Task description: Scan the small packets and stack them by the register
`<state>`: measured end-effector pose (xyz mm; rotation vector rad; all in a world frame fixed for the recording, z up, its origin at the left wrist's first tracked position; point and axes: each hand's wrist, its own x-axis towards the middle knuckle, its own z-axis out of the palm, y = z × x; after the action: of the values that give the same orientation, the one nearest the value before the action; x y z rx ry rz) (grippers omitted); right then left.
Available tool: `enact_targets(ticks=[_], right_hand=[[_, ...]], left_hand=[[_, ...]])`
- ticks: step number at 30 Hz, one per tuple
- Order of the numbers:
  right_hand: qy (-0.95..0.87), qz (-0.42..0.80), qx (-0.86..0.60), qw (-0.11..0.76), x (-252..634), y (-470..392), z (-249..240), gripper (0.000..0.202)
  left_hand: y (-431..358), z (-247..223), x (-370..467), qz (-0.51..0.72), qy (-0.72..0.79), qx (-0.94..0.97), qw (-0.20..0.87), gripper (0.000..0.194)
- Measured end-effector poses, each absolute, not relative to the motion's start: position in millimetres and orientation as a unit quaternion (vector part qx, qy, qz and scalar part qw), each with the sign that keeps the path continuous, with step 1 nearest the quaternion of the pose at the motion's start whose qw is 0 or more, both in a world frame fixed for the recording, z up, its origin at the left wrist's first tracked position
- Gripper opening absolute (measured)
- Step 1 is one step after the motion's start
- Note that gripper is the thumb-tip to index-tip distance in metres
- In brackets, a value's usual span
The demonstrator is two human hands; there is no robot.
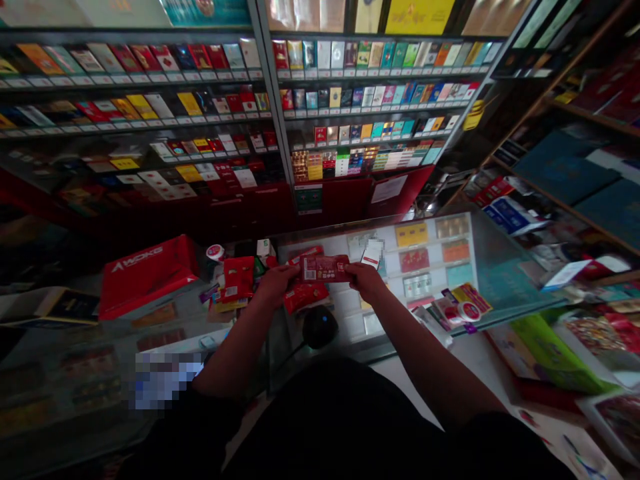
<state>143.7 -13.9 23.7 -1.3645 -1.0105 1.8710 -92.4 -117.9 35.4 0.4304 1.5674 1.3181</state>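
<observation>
Both of my hands hold a dark red snack packet [326,269] stretched level between them, with its barcode and printed side facing up. My left hand [280,283] pinches the left end, and my right hand [364,279] grips the right end. Just beneath it, partly covered, lie bright red packets [306,297] on the glass counter [350,303]. Left of my left hand is another red packet [239,277] on a pile of small goods. A black round device [320,327] with a small blue light stands nearer to me.
A red AWOKG box [149,275] stands on the counter at left, near a round white-and-pink tub [215,253]. Beyond my right hand lies a white card [373,253]. More small packets and a tub [469,312] sit at right. Shelves of cigarette packs [370,97] rise behind.
</observation>
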Motion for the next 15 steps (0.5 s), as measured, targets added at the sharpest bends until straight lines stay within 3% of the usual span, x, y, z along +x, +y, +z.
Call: enact_targets(ticks=[6,15], right_hand=[[-0.396,0.651,-0.545,0.349,182,-30,32,0.04],[-0.377,0.613,-0.573,0.391,217,-42,35,0.036]], left_hand=[[-100,35,-69,0.504,0.644,0.222,0.531,0.044],[-72,35,-44,0.48,0.598,0.294,0.571,0.04]])
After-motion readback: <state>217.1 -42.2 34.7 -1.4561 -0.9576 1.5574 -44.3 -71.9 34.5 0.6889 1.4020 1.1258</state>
